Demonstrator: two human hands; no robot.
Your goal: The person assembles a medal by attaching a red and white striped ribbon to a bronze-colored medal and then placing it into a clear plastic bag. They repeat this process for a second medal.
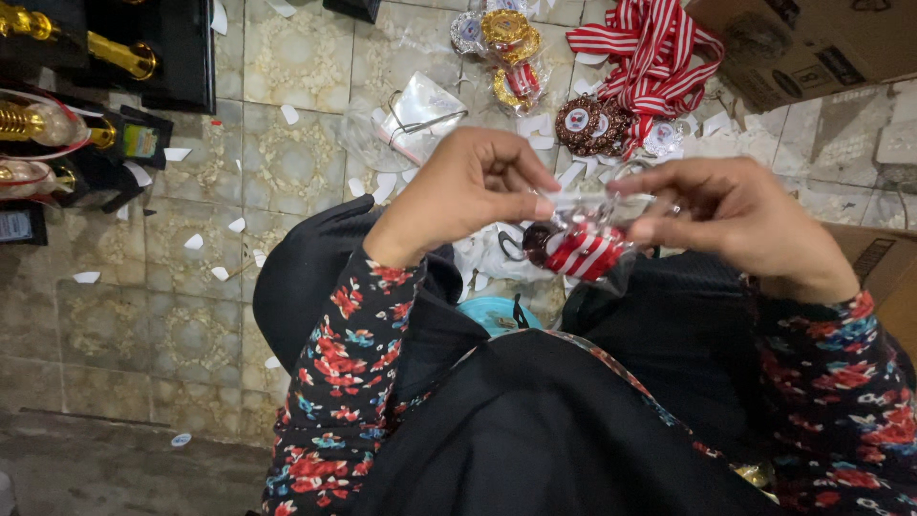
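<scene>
I see left hand (458,196) and right hand (735,220) both pinching top edge of a clear plastic bag (583,244) w/ dark round medal and rolled red-white striped ribbon inside, above lap. At 12 o'clock, more medals (592,124) lie on tiled floor (287,162).

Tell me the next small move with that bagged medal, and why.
Probably fold the bag's open top shut. Both hands, left hand and right hand, pinch the mouth of the clear plastic bag, and the dark round medal with rolled red-and-white striped ribbon already hangs inside it.
</scene>
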